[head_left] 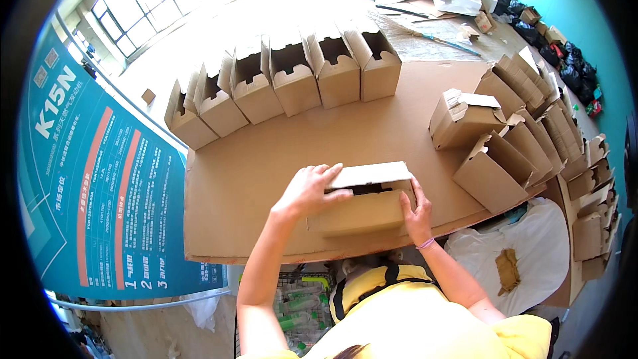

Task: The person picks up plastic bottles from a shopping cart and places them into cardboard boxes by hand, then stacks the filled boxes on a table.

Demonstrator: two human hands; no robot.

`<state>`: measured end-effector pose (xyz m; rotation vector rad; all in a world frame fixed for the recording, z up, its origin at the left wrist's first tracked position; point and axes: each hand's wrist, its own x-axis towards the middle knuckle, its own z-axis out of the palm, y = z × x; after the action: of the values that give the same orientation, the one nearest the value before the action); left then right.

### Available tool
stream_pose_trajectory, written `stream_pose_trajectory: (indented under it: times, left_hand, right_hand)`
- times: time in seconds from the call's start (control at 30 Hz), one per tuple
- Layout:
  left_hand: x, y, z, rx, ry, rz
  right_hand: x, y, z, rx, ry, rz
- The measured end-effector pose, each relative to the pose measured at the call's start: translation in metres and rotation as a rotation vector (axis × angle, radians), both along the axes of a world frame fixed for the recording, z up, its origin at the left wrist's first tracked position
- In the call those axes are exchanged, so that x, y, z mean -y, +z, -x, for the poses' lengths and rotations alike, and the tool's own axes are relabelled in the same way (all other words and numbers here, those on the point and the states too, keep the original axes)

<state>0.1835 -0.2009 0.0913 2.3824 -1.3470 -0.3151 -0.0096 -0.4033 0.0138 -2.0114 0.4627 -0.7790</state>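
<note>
A small brown cardboard box point(362, 216) lies on its side near the front edge of the cardboard-covered table point(266, 153). Its pale flap point(372, 174) is partly raised, and a dark gap shows beneath it. My left hand point(309, 191) grips the left end, fingers on the flap and thumb across the gap. At the right end, my right hand point(417, 211) holds the box, with its fingers up along the flap's edge and the thumb on the near side. What is inside the box cannot be made out.
Several open boxes point(292, 90) stand in a curved row along the far left edge. More open boxes point(495, 169) crowd the right side, beside one closed-looking box point(465, 119). A blue banner point(100, 179) stands left. Below are a crate of green bottles point(302, 306) and a white sack point(531, 252).
</note>
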Motion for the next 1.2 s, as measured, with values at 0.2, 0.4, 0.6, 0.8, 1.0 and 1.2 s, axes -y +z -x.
stream_pose_trajectory:
  times: [0.2,0.4,0.6,0.8,1.0,1.2]
  left_hand:
    - [-0.030,-0.003,0.058,0.193,0.013,-0.042]
    - [-0.046,-0.001,0.112,0.183,0.265,0.008]
    - [-0.026,-0.019,0.171,0.202,0.723,-0.024]
    - [-0.016,-0.021,0.174,0.231,0.858,-0.002]
    - [-0.021,-0.021,0.174,0.202,0.912,0.034]
    - [-0.033,-0.021,0.163,0.188,0.891,0.110]
  right_hand:
    - [0.011,0.001,-0.030,0.108,0.021,0.047]
    - [0.022,-0.015,-0.105,0.058,0.236,-0.089]
    - [-0.015,-0.036,-0.186,-0.012,0.410,-0.334]
    - [-0.026,-0.051,-0.193,-0.123,0.407,-0.472]
    - [-0.035,-0.037,-0.078,-0.566,0.722,-0.942]
    - [-0.069,-0.014,-0.053,-0.723,0.762,-1.207]
